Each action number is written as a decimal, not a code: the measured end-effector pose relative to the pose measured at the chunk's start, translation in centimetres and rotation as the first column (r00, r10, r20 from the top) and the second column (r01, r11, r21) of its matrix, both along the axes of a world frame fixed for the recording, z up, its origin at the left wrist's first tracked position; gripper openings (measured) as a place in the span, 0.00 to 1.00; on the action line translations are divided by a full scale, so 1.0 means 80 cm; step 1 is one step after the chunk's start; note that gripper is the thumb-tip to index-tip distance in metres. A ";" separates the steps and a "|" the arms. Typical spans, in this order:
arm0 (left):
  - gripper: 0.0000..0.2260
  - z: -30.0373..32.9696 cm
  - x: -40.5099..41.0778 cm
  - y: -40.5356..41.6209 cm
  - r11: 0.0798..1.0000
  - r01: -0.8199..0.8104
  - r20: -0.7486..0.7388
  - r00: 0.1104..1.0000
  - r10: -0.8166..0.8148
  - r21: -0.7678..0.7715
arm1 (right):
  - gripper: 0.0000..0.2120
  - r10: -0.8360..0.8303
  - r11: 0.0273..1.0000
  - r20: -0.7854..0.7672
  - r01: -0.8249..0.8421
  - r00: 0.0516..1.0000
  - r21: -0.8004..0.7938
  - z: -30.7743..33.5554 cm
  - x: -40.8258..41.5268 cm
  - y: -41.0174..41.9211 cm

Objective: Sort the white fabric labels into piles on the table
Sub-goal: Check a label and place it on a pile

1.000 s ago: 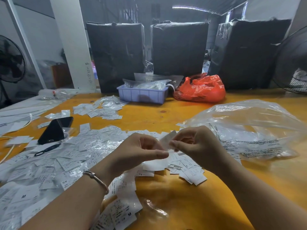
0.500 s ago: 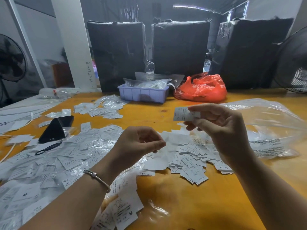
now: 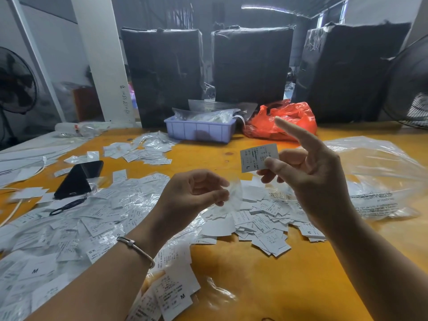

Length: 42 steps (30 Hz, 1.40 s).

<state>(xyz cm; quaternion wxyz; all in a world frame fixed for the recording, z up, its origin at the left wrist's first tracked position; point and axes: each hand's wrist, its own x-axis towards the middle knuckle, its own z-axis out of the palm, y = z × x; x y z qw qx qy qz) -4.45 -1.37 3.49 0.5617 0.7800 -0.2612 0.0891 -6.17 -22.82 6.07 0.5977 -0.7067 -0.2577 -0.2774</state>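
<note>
My right hand [image 3: 310, 172] is raised above the orange table [image 3: 266, 281] and pinches a white fabric label [image 3: 259, 157] marked L between thumb and fingers, index finger pointing up. My left hand [image 3: 192, 195] hovers to its left, fingers curled on a small clear plastic sleeve [image 3: 234, 196]. Below both hands lies a loose heap of white labels [image 3: 264, 223]. A wide spread of labels and clear sleeves [image 3: 76, 225] covers the table's left side. A smaller pile of labels [image 3: 143, 151] lies farther back, and a few M labels [image 3: 173, 295] sit near the front edge.
A black phone [image 3: 78, 176] and a small black loop tool [image 3: 67, 206] lie at the left. A large clear plastic bag [image 3: 379, 179] sits at the right. A lilac tray [image 3: 199, 130] and a red bag [image 3: 282, 121] stand at the back, before three black-wrapped bales [image 3: 250, 66].
My right hand pulled a label away from my left hand and lifted it up and to the right. My left hand stayed low, keeping the clear sleeve.
</note>
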 end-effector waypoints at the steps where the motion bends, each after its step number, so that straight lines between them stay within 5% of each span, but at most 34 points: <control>1: 0.10 0.000 0.000 0.000 1.000 -0.002 0.012 1.000 0.002 0.006 | 0.29 0.005 1.000 -0.005 -0.005 1.000 0.005 0.000 -0.001 0.000; 10: 0.09 -0.001 0.000 -0.002 0.998 -0.046 0.082 0.996 0.041 0.052 | 0.04 -0.067 0.986 0.084 0.079 0.994 -0.144 0.005 -0.007 0.004; 26: 0.09 0.002 -0.003 -0.001 0.999 -0.046 0.077 0.996 0.043 0.026 | 0.06 -0.125 0.923 0.169 0.177 0.978 -0.342 -0.001 -0.003 0.000; 42: 0.09 0.002 -0.004 -0.002 0.998 -0.032 0.107 0.994 0.026 0.050 | 0.06 -0.139 0.957 0.142 0.170 0.980 -0.237 0.003 -0.004 -0.001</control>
